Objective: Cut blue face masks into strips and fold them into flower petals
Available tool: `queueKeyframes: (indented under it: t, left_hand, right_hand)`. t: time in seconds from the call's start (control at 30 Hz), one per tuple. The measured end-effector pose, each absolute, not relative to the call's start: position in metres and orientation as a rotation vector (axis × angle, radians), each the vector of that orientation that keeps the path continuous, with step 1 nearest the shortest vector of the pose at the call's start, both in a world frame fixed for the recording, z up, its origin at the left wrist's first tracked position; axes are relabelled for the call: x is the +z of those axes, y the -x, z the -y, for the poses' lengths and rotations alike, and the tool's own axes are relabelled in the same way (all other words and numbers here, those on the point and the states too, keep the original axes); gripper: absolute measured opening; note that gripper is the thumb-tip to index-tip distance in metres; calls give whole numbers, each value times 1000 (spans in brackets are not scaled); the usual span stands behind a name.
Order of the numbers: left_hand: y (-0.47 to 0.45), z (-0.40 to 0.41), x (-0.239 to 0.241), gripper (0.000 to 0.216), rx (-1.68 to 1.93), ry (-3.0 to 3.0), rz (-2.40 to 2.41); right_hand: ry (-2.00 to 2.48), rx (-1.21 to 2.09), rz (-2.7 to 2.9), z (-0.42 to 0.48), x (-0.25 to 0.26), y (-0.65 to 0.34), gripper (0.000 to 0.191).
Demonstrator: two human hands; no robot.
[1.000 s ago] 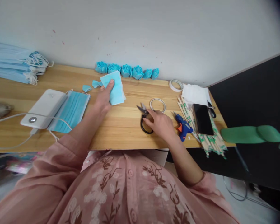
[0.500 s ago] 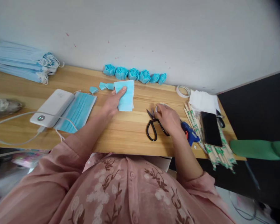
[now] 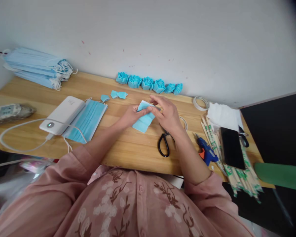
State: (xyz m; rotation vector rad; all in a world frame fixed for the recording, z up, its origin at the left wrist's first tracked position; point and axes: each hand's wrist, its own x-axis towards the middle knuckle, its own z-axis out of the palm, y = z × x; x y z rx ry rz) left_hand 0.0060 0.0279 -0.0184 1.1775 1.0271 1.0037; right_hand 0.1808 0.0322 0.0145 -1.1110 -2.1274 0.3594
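Note:
My left hand (image 3: 134, 116) is closed on a folded light-blue piece of mask fabric (image 3: 142, 123), thumb on top. My right hand (image 3: 167, 113) reaches over the fabric's upper right edge, thumb against it and fingers curved behind; its fingertips are partly hidden. Below my right hand lies a pair of black-handled scissors (image 3: 163, 145), the blades mostly covered by the hand. A white tape roll (image 3: 184, 123) shows partly behind my right wrist. Small cut blue pieces (image 3: 118, 94) rest left of the fabric. A row of blue fabric flowers (image 3: 147, 83) stands along the wall.
On the left are a stack of masks (image 3: 39, 67), a white power bank (image 3: 62, 115) with a cable, a single mask (image 3: 88, 120) and a power strip (image 3: 7, 112). On the right lie a blue glue gun (image 3: 207, 151), another tape roll (image 3: 200, 103), wrapped chopsticks (image 3: 233, 174) and a phone (image 3: 232, 148).
My right hand has left the scissors and moved left to the blue fabric. My left hand has brought the fabric nearer to me and tilted it. The camera view has shifted slightly.

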Motion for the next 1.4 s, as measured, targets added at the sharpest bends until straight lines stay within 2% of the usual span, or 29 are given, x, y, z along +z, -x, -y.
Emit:
queueKeyframes:
  t: [0.1,0.43,0.73,1.1,1.4]
  left_hand:
    - [-9,-31,-26,40,1014,-1286,-1023]
    - [-3,-32,-27,42,1103,-1180,-1028]
    - [0,-36,-25,35,1151,-930,-1018]
    - [-3,-40,-28,22,1146,-774,-874]
    - [-3,-35,-20,32,1180,-899,-918]
  right_hand:
    - [1105,371,2066,-35,4,-176,33]
    - [1245,316,1486,-32,-1,-193,40]
    - [1284,316,1425,-37,-6,-194,49]
    - [1309,269,1431,-35,-6,-193,47]
    - [1357,282,1369,-38,-9,-192,47]
